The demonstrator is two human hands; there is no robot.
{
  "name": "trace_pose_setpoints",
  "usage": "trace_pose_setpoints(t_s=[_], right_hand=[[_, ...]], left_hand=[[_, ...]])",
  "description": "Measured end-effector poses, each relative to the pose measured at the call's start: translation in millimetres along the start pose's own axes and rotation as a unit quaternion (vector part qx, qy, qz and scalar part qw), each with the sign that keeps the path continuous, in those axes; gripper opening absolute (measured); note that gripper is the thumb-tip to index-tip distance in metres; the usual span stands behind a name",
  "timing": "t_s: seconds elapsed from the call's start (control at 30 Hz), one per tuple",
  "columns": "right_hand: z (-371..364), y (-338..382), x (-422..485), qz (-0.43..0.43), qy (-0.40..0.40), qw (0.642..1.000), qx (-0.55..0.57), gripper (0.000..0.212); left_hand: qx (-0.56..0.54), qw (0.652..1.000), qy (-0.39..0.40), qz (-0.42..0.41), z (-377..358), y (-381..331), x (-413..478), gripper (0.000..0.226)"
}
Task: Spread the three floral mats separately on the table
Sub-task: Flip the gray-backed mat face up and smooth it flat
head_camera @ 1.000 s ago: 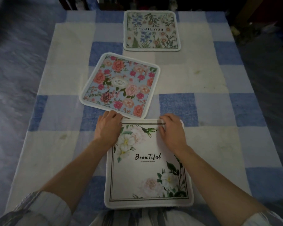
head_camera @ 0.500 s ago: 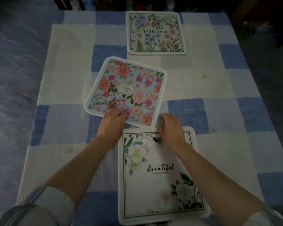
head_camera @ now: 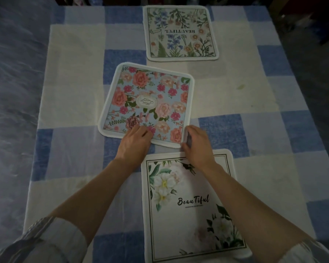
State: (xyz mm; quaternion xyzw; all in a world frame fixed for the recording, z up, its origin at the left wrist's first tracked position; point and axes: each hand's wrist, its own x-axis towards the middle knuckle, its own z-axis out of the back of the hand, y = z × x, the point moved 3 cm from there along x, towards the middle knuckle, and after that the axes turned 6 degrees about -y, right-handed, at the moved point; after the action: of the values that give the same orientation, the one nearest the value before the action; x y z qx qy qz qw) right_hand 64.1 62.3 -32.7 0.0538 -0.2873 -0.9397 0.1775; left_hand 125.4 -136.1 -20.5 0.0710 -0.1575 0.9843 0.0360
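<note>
- Left hand: palm down, forearm reaching in from the near left, sleeve rolled at the elbow. The fingers lie flat on the near edge of the rose mat.
- Right hand: reaching in from the near right across the far edge of the white mat. The fingers curl at the near right corner of the rose mat.
- Change from 1.0 s ago: both hands then rested on the far edge of the white mat. They are now further out, on the rose mat. The white mat sits lower and further right in the view than before.
- Change from 0.5 s ago: the left hand has moved slightly onto the rose mat; the right hand has closed in on its corner.
- Left grip: fingers extended and close together, pressing on the mat surface, nothing enclosed.
- Right grip: narrow, thumb and fingers at the mat corner; whether the corner is pinched or only touched cannot be told.
- Rose mat: centre of the table, rotated at an angle, flat on the checked cloth.
- White mat: near edge of the table, just near of the rose mat, apart from it.
- Green mat: far edge, right of centre, well apart from the others, text inverted.
</note>
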Motion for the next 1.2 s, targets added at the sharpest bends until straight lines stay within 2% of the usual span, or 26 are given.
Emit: trace_pose_setpoints(t_s=[0.3,0.53,0.67,0.8,1.2], right_hand=[[10,-10,-12,0.01,0.026,0.999,-0.024,0.035],[29,-28,-41,0.014,0.022,0.994,-0.103,0.02],[34,-34,-49,0.03,0.025,0.992,-0.123,0.028],[38,-42,-54,0.038,0.033,0.986,-0.158,0.033],[35,-50,-32,0.001,0.058,0.984,-0.168,0.028]], left_hand=[[-0.006,0.999,0.015,0.05,-7,-8,-6,0.007],[0.002,0.998,0.034,0.045,-10,-26,-27,0.017],[0.02,0.996,0.07,0.047,-10,-39,-33,0.011],[0.038,0.99,0.101,0.09,-13,-47,-35,0.02],[0.033,0.985,0.094,0.144,-19,-52,-28,0.02]])
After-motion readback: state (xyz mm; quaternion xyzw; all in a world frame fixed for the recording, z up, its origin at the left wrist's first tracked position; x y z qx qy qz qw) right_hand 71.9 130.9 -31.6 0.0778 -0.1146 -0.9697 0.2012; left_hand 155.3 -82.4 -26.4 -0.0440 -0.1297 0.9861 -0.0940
